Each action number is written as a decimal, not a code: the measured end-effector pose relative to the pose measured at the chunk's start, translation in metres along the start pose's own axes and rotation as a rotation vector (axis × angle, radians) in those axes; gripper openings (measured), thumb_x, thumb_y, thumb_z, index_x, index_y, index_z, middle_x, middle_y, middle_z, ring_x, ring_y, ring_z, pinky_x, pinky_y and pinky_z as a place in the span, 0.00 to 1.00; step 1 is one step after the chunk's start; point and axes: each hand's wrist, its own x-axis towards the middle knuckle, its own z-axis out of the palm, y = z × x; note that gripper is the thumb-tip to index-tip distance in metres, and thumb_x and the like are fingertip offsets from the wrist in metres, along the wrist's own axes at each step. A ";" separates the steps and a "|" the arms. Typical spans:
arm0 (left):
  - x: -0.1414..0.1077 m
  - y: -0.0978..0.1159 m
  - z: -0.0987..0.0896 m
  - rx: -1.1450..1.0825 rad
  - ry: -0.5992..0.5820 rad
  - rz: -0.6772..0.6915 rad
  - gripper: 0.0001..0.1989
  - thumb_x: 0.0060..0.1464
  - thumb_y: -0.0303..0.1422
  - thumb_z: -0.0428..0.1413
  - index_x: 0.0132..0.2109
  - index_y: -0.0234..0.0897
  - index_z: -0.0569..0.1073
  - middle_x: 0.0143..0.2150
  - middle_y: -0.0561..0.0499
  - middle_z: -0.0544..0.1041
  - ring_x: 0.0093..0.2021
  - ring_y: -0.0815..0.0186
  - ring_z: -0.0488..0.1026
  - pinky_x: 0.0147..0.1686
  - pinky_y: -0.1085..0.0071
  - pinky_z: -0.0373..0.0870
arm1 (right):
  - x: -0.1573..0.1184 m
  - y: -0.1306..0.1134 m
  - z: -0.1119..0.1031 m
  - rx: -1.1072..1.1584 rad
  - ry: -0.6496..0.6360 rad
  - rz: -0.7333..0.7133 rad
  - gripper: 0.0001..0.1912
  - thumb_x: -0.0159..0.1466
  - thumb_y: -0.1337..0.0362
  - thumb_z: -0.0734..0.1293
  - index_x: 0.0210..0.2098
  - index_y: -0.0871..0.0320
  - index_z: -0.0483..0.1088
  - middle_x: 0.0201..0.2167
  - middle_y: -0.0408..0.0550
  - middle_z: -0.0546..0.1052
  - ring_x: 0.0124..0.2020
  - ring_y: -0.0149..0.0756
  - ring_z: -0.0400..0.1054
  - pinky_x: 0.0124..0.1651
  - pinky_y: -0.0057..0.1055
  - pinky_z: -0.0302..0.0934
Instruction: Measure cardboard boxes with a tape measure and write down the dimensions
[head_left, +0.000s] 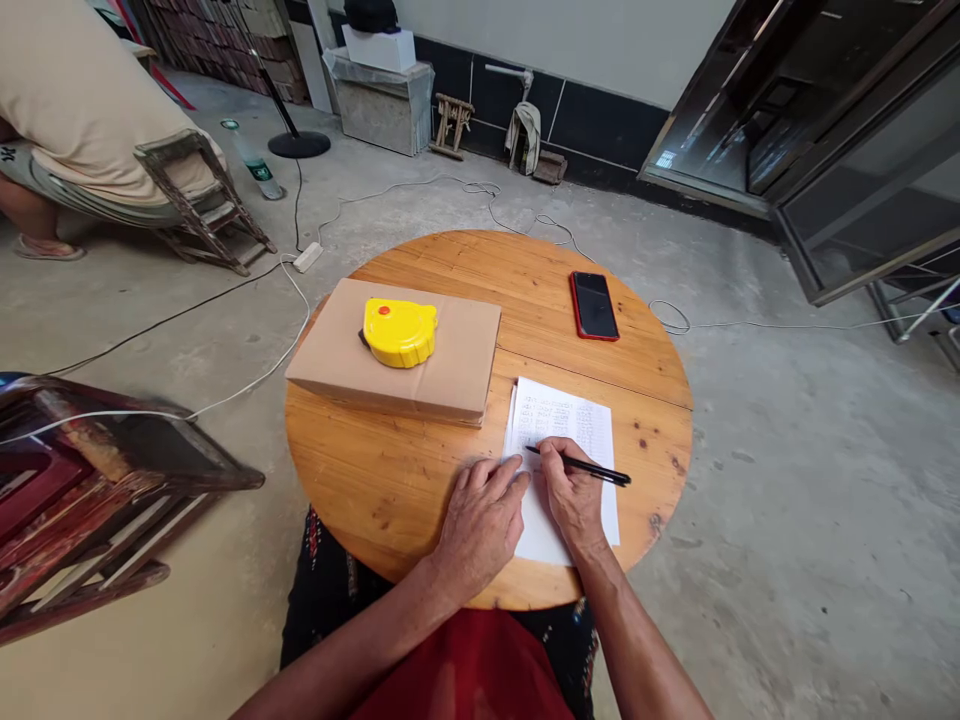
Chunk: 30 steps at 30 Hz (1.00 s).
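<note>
Between the fingers of my right hand [574, 495] is a black pen [596, 468], its tip on a white sheet of paper [555, 545]. Rows of small handwriting cover the upper part of the sheet, too fine to read. My left hand [484, 510] lies flat, fingers stretched out, on the table and the paper's left edge. Beyond it sits a closed brown cardboard box [457, 345]. On the box rests a yellow tape measure [401, 335] with a red button.
The round wooden table [405, 500] also bears a phone [596, 305] in a red case. A wooden chair [97, 500] stands at left. Cables and a power strip [307, 257] lie on the floor. Another person [97, 110] sits at upper left near a bottle [255, 165].
</note>
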 end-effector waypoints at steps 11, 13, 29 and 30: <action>-0.002 -0.002 0.003 0.011 0.015 0.025 0.19 0.58 0.24 0.52 0.56 0.39 0.72 0.63 0.50 0.71 0.52 0.55 0.66 0.48 0.54 0.68 | 0.001 -0.001 0.001 -0.019 -0.011 -0.010 0.12 0.66 0.58 0.63 0.32 0.57 0.73 0.26 0.44 0.77 0.28 0.35 0.69 0.34 0.31 0.64; -0.002 -0.002 0.003 0.008 0.017 0.025 0.19 0.58 0.24 0.52 0.56 0.39 0.72 0.62 0.50 0.71 0.52 0.55 0.66 0.49 0.54 0.68 | 0.001 -0.002 0.002 -0.026 -0.013 -0.012 0.12 0.66 0.58 0.63 0.32 0.57 0.73 0.26 0.45 0.77 0.28 0.35 0.69 0.34 0.31 0.64; -0.002 -0.002 0.003 -0.012 0.027 0.021 0.19 0.59 0.24 0.52 0.56 0.39 0.71 0.62 0.50 0.71 0.53 0.55 0.66 0.50 0.54 0.67 | 0.002 -0.009 0.003 -0.058 -0.023 -0.026 0.12 0.65 0.58 0.63 0.31 0.58 0.73 0.24 0.45 0.77 0.25 0.34 0.68 0.29 0.29 0.64; -0.002 -0.002 0.002 -0.011 0.026 0.021 0.19 0.59 0.24 0.52 0.56 0.39 0.71 0.62 0.50 0.71 0.53 0.55 0.66 0.50 0.54 0.67 | 0.002 -0.009 0.003 -0.060 -0.026 -0.027 0.12 0.65 0.58 0.63 0.31 0.58 0.73 0.24 0.44 0.77 0.25 0.34 0.67 0.29 0.29 0.63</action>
